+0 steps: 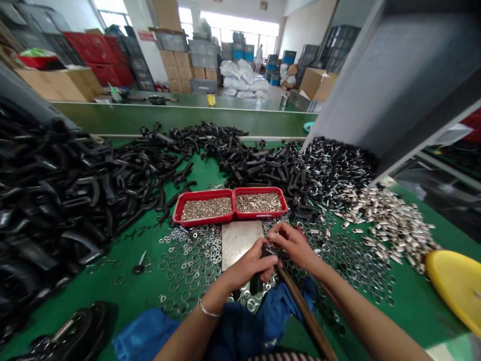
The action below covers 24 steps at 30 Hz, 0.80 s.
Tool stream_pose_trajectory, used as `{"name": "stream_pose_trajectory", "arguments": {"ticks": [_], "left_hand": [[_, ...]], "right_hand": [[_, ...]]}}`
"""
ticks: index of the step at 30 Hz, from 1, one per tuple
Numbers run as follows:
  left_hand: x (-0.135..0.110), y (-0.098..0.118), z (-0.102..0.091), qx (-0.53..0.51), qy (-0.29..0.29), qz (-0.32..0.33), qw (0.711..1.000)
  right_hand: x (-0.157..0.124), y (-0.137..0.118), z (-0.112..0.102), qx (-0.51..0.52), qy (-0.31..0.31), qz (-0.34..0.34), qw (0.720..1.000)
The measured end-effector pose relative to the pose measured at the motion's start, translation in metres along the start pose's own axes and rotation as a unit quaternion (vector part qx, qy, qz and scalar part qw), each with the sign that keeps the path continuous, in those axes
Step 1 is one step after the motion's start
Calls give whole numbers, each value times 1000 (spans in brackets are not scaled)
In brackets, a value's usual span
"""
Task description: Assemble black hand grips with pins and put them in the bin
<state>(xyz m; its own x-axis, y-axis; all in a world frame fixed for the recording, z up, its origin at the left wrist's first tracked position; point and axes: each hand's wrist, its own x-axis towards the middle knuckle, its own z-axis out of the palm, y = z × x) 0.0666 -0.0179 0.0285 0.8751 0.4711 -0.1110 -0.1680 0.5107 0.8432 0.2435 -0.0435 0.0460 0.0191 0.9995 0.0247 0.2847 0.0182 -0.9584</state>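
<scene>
Just hands [246,265] [295,245] — on wooden rod [304,311]

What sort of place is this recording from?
Probably a factory's hand-assembly area: a long green workbench heaped with black curved parts, red trays of small metal pieces, and stacked cartons behind.

Two red plastic trays [205,194] of small brass-coloured pins [206,208] sit side by side at twelve o'clock, a heap of black curved parts [48,200] lies at nine o'clock, and a yellow round lid [456,291] lies at three o'clock. Farther off at twelve o'clock, cardboard boxes [175,65] and white sacks [240,77] stand beyond a green workbench [180,119].
</scene>
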Motion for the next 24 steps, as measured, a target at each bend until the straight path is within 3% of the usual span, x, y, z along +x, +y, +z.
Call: {"name": "stream_pose_trajectory", "arguments": {"ticks": [1, 3, 6, 8, 12, 17, 20, 24], "left_hand": [[1, 0, 1, -19, 6, 0, 1000], [4, 0, 0, -52, 73, 23, 996], [11, 4, -8, -94, 218, 116, 965], [11, 12, -14, -128, 259, 165, 943], [7, 23, -22, -166, 248, 147, 943], [9, 12, -26, -119, 239, 90, 960], [7, 8, -26, -87, 257, 102, 957], [6, 13, -27, -66, 300, 136, 942]], "right_hand": [[1, 2, -2, 7, -22, 1, 1000], [3, 7, -5, -33, -43, -13, 998], [3, 18, -14, -214, 19, -58, 975], [-1, 24, -20, -303, 57, -70, 949], [-8, 28, -16, -404, 33, -77, 911], [4, 38, -3, -493, 10, -61, 868], [7, 39, -3, -491, 5, -58, 869], [6, 29, -7, -442, 11, -57, 895]]}}
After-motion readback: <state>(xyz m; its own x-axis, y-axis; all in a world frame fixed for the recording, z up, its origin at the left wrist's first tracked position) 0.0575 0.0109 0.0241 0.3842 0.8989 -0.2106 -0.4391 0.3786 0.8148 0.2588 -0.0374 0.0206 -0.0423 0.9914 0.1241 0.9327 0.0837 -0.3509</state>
